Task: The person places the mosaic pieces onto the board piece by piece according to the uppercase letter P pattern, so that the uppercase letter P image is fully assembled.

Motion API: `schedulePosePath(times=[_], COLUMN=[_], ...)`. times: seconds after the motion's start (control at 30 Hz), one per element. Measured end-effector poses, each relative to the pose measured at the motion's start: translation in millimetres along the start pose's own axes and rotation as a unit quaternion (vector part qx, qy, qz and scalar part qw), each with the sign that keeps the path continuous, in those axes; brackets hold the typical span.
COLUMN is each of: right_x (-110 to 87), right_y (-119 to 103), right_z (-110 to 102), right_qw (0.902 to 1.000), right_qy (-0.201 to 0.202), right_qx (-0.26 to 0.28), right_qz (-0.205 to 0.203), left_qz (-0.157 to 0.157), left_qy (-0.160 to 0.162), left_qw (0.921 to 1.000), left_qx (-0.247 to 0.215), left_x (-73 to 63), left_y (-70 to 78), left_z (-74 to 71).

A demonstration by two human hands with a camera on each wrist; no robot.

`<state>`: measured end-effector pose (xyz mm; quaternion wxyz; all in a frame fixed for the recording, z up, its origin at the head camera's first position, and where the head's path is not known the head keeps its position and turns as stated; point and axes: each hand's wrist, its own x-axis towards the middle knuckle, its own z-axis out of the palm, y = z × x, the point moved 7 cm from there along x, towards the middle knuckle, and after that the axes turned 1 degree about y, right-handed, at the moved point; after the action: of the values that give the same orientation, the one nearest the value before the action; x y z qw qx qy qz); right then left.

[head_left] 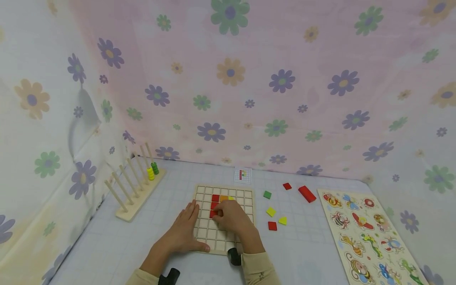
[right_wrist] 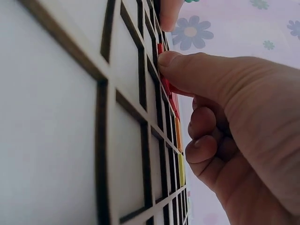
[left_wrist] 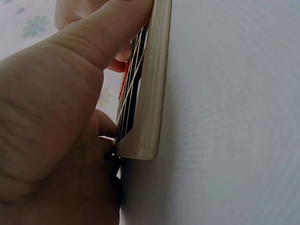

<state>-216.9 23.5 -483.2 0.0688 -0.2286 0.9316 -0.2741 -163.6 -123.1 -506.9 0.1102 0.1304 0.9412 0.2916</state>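
A wooden grid board (head_left: 201, 234) lies on the table in front of me. My left hand (head_left: 183, 228) rests on it with straight fingers along the left edge and its thumb by the near edge. Over the middle of the grid, my right hand (head_left: 233, 217) pinches a red square tile (right_wrist: 165, 83) between thumb and curled fingers, the tile right at a cell. Above that cell sit more red tiles (head_left: 215, 198) in a column. An orange tile (head_left: 223, 198) and a partly hidden yellow tile (head_left: 231, 198) continue the top row to the right.
Loose tiles lie right of the board: a green one (head_left: 267, 194), a yellow square (head_left: 271, 212) and red ones (head_left: 272, 226). Beyond are a red block (head_left: 307, 194) and an insect puzzle board (head_left: 325, 206). A patterned card (head_left: 243, 175) lies behind; a peg stand (head_left: 124, 215) stands left.
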Motion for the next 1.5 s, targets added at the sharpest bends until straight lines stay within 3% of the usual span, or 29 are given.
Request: schedulePosePath(times=[0.27,1.03,1.5], right_x=[1.9,1.9,-7.6], right_y=[0,4,14], right_z=[0,3,-13], right_qw=[0.9997,0.9998,0.9992], right_qy=[0.016,0.018,0.029], right_qx=[-0.003,0.011,0.02], right_qz=[-0.015,-0.004,0.018], left_qz=[0.001,-0.01,-0.013], left_qy=[-0.001,-0.016,-0.011], left_qw=[1.0,0.9998,0.9997], left_qx=[0.007,0.01,0.017], left_x=[0.5,0.5,0.7], left_y=[0.2,-0.9,-1.2], left_z=[0.4,3.4,2.5])
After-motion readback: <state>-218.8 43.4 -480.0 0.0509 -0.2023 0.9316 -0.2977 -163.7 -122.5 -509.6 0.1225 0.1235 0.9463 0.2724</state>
